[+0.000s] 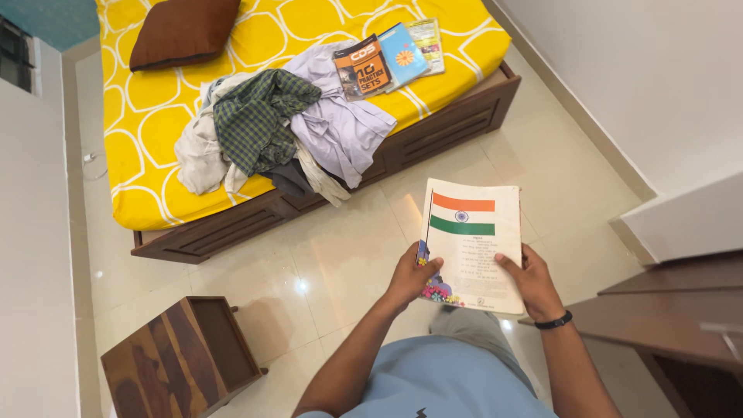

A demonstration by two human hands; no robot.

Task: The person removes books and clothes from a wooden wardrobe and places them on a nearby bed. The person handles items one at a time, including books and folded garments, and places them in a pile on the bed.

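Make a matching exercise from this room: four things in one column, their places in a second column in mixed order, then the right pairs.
Things:
1. booklet with a flag
2. brown pillow
3. pile of clothes
4. wooden stool

Places:
A. on the floor tiles, lower left
B. mid-bed, near its front edge
C. head of the yellow bed
D. held between left hand and right hand

Pairs: 1-D, 2-C, 3-B, 4-A

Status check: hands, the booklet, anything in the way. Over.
Left hand and right hand both grip booklet, flag page up. Held over tiled floor. Nothing between hands; wooden stool off to left.
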